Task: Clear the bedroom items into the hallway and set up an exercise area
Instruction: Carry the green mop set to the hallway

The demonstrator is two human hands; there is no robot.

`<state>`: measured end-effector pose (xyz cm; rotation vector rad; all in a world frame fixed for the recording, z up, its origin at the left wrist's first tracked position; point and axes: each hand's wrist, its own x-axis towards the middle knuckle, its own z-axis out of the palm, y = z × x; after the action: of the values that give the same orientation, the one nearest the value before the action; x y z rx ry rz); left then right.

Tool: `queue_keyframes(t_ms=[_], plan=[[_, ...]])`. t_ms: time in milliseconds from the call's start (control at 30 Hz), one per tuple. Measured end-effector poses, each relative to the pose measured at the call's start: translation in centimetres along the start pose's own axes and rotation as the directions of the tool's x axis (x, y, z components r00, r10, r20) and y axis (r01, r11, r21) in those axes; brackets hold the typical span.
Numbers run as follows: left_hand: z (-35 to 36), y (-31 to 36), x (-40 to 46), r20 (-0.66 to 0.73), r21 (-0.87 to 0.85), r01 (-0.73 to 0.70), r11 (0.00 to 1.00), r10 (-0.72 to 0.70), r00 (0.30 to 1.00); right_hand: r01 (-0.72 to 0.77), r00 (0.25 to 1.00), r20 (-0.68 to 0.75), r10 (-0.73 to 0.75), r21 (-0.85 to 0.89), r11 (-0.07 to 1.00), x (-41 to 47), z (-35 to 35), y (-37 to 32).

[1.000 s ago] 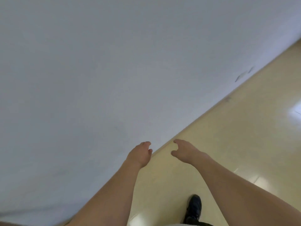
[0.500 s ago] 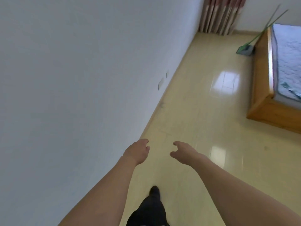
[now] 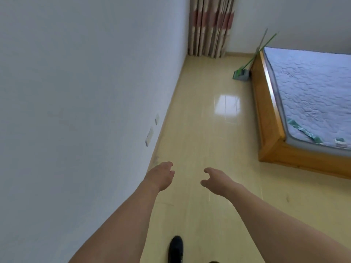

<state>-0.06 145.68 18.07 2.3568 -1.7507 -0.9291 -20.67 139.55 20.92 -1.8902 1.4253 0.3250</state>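
We are holding our left hand (image 3: 161, 175) out low in front of us, fingers loosely curled and gripping nothing. Our right hand (image 3: 215, 179) is reaching out just beside it at 3 o'clock, fingers and thumb relaxed and slightly bent, also gripping nothing. The two hands are staying apart, both hanging over the floor (image 3: 199, 133). At 6 o'clock from the hands, a black shoe (image 3: 176, 248) is resting on the floor at the bottom edge. At 9 o'clock the wall (image 3: 76, 92) is running alongside us, with two sockets (image 3: 150, 136) low on it at about 11 o'clock from the left hand. At 2 o'clock from the hands a bed (image 3: 269, 130) with a wooden frame is standing, a quilted mattress (image 3: 313, 92) lying on it. At 1 o'clock, well apart from us, a green broom (image 3: 241, 74) and dustpan are leaning at the bed's far corner. At 12 o'clock a curtain (image 3: 210, 25) is hanging in the far corner.
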Motion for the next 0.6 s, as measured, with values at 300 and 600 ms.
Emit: queue_keyframes(t_ms=[300,600], plan=[[-5.5,11.0,23.0,0.094,0.098,-0.14,0.985,0.131,0.987,-0.121,0.991,-0.033,0.13,0.183,0.976,16.8,-14.6,7.2],[-13.0,27.4,48.2,0.066,0.145,-0.174,0.974,0.166,0.984,-0.135,0.98,-0.121,0.161,0.197,0.971,35.3,-36.7,15.7]])
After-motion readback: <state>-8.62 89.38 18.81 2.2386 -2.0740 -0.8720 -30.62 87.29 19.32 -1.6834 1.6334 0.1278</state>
